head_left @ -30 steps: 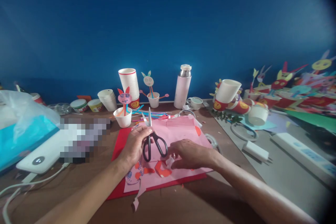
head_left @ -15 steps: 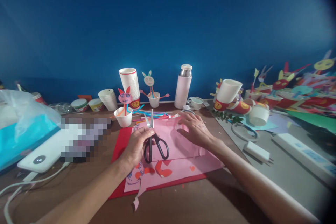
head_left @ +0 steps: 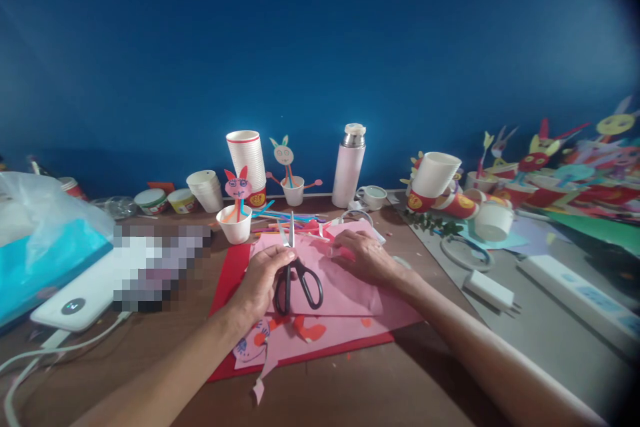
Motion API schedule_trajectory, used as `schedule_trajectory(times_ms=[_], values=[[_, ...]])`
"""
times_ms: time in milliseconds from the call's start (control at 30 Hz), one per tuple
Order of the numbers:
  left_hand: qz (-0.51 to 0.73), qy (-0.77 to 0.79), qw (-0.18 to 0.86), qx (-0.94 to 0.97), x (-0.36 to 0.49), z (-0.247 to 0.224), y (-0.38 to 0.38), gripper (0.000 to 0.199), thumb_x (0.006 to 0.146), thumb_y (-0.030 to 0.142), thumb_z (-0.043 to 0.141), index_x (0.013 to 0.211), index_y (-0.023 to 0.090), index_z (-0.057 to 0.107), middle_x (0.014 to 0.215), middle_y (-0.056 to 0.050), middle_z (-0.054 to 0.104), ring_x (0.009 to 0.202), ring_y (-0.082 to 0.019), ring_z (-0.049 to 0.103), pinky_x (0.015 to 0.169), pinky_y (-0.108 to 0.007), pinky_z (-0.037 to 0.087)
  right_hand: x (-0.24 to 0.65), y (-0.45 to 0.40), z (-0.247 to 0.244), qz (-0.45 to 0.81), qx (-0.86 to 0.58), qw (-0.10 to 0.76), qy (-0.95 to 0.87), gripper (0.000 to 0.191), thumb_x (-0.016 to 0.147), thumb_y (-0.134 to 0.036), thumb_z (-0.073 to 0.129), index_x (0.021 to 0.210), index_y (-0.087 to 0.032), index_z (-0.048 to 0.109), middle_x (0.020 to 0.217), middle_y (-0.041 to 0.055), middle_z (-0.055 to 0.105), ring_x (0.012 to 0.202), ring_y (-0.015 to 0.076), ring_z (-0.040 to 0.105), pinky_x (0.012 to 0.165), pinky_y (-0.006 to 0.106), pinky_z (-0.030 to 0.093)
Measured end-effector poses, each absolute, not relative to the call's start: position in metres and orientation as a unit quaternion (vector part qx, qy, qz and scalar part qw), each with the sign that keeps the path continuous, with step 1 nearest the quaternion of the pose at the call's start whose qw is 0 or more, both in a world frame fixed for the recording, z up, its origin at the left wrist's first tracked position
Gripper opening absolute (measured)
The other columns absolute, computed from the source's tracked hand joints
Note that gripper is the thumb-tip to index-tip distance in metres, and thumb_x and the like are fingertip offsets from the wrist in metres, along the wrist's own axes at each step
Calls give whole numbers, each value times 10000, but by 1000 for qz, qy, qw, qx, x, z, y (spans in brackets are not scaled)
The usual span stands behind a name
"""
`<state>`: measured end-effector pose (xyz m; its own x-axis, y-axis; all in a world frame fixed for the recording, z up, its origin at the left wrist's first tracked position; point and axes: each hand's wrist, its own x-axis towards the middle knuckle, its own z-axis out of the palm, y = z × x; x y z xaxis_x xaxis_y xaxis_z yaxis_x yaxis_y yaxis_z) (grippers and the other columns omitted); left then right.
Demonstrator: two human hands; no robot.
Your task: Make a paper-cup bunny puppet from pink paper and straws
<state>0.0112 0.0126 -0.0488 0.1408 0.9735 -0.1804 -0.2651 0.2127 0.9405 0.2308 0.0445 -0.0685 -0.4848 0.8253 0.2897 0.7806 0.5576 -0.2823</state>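
My left hand [head_left: 265, 273] is closed around the middle of a pair of scissors [head_left: 291, 267], with the black handles toward me and the slightly parted blades pointing away. To the right, my right hand [head_left: 367, 257] has its fingers curled at a pink paper sheet [head_left: 325, 290], which it appears to grip; the fingertips are partly hidden. Beneath lie a larger pink sheet [head_left: 345, 333] and a red sheet [head_left: 223, 327]. Cut orange-red paper pieces [head_left: 310, 331] and a pink piece with blue drawn marks [head_left: 250, 345] show along the near side.
Behind the paper are coloured sticks [head_left: 300, 217], paper-cup figures [head_left: 235, 221], a cup stack [head_left: 246, 153] and a pink thermos [head_left: 349, 170]. A white power bank [head_left: 85, 293] lies left; a charger [head_left: 491, 290] and power strip [head_left: 575, 293] lie right.
My right hand has come lower, its fingers drawing together. The upper pink sheet has shifted slightly toward me, covering more of the cut pieces. The scissors remain in my left hand.
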Motion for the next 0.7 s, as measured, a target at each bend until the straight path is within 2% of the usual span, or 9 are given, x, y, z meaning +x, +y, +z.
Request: schedule_trajectory(times_ms=[200, 300, 467, 600, 700], values=[[458, 450, 649, 409, 10, -55, 13, 133, 676, 259, 611, 686, 129, 591, 664, -26, 626, 544, -99, 547, 498, -195, 394, 225, 35, -64, 142, -458, 188, -857, 174, 822, -335, 493, 904, -207, 576, 912, 41, 610, 792, 158, 573, 683, 258, 438], [458, 450, 650, 407, 9, -58, 13, 139, 676, 262, 617, 702, 130, 586, 641, -14, 609, 546, -104, 550, 489, -196, 393, 223, 31, -63, 155, -436, 197, -865, 171, 824, -332, 493, 908, -205, 571, 890, 36, 616, 768, 152, 571, 662, 252, 447], [456, 462, 649, 398, 10, -56, 14, 154, 657, 263, 631, 688, 116, 596, 641, -28, 620, 544, -105, 548, 492, -201, 401, 231, 41, -65, 113, -427, 195, -876, 176, 823, -292, 502, 935, -183, 582, 952, 64, 618, 875, 182, 570, 753, 287, 444], [450, 470, 654, 385, 11, -56, 16, 154, 628, 251, 648, 680, 113, 600, 640, -30, 628, 532, -99, 538, 502, -204, 413, 238, 51, -68, 49, -424, 219, -877, 197, 788, -261, 556, 962, -176, 591, 1046, 82, 598, 1035, 216, 511, 902, 352, 370], [438, 471, 660, 389, 11, -58, 18, 150, 625, 243, 642, 679, 110, 597, 639, -34, 627, 528, -101, 537, 495, -206, 415, 238, 52, -73, -1, -424, 225, -877, 202, 760, -236, 586, 957, -193, 603, 1123, 81, 569, 1070, 234, 490, 928, 396, 334]])
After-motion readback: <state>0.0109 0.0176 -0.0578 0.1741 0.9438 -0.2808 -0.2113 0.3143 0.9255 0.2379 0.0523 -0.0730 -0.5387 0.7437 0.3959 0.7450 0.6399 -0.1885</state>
